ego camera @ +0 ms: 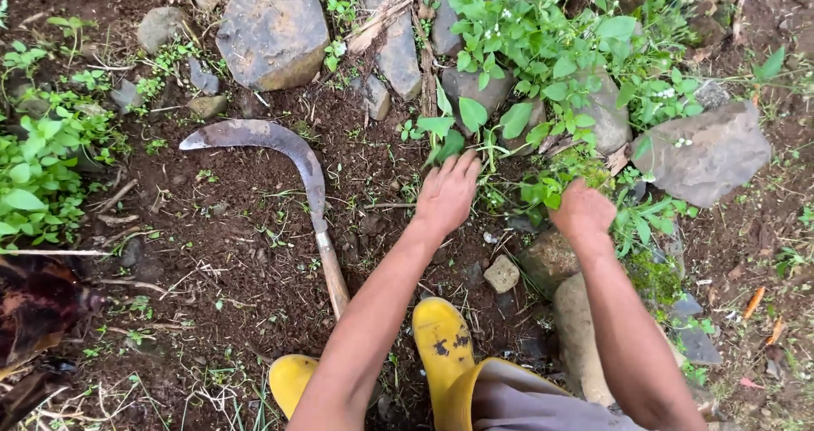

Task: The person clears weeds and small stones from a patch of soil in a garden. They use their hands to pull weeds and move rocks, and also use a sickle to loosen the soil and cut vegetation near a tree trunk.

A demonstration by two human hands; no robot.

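Observation:
My left hand (447,192) reaches down onto the dark soil at the base of leafy green weeds (543,50), fingers curled around their stems. My right hand (582,211) is closed in a fist on a clump of the same weeds by a mossy stone. A rusty curved sickle (280,143) with a wooden handle (333,278) lies flat on the soil to the left of my left hand, untouched. My yellow rubber boots (443,339) stand at the bottom of the view.
Grey rocks ring the patch: a big round one (273,33) at the top, an angular one (704,151) at right, smaller stones (502,273) near my hands. More weeds (38,160) grow at the left edge.

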